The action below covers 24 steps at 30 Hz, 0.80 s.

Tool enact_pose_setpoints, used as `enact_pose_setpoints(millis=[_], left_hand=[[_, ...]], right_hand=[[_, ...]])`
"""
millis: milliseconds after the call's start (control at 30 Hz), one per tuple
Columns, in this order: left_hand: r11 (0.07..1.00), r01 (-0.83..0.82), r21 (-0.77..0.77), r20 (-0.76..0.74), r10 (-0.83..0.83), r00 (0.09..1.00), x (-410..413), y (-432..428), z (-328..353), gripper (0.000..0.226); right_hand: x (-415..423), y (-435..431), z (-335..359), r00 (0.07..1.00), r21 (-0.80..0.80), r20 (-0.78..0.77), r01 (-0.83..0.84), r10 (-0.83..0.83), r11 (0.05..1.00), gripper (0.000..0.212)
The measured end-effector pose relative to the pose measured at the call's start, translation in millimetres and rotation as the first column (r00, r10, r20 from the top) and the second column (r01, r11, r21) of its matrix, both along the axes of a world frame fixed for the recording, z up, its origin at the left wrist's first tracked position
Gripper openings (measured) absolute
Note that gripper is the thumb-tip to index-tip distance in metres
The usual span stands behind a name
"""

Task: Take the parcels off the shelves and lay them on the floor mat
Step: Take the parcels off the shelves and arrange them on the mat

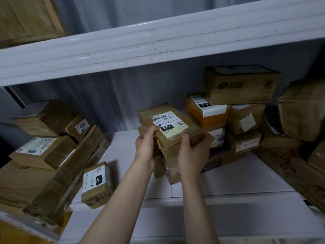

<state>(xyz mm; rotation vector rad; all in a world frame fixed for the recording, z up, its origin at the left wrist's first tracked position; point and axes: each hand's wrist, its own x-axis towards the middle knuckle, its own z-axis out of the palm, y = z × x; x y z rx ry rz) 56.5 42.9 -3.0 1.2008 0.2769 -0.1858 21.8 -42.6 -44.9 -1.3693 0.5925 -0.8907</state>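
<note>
Cardboard, brown and wrapped in glossy tape: that's the 220 parcel [177,138], a flat little box with a white label on its lid. It sits on top of a short stack of parcels [173,171] in the middle of the white shelf [228,175].

Both hands are on it. The left hand [145,147] grips the near left corner, thumb hooked over the top edge by the label, fingers curled underneath. The right hand [192,152] clamps the near right side, thumb on the lid and fingers wrapped round the side. Both forearms reach up and forward, wrists bent back a little.

By the look of it, this one should handle easily. It's small, so probably light, and stiff enough to keep its shape under a squeeze. The tape may be slick, so I'd trust the corners and bottom edge more than the flat faces. I can't tell whether the fingers also catch the box beneath, which could drag.

More boxes crowd round: a right-hand pile [241,85], a leaning left pile [44,150] and a 150 parcel [96,184] near the shelf's front. No floor mat is in view.
</note>
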Motion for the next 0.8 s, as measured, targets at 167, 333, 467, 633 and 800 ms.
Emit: enact_pose_setpoints(millis=[167,333,467,633,800], left_hand=[[0.998,-0.037,-0.040,0.007,0.038,0.999,-5,1,2,0.044],[0.994,-0.081,-0.077,0.072,0.086,0.994,-7,14,9,0.044],[0.982,-0.167,-0.091,0.090,0.175,0.980,-11,39,13,0.044],[0.948,-0.291,-0.129,0.070,0.302,0.951,-26,91,5,0.042],[0.868,-0.463,-0.178,0.003,0.471,0.882,-59,162,-11,0.038]], right_hand=[[-3,5,0,0.999,0.005,0.035,-0.010,0.010,1.000,0.050],[-7,24,7,0.997,-0.068,0.072,-0.028,0.033,0.997,0.041],[-10,48,11,0.983,-0.093,0.157,-0.077,0.091,0.993,0.037],[-13,87,6,0.955,-0.133,0.170,-0.221,0.242,0.966,0.025],[-25,147,-5,0.895,-0.176,0.105,-0.413,0.435,0.893,0.019]])
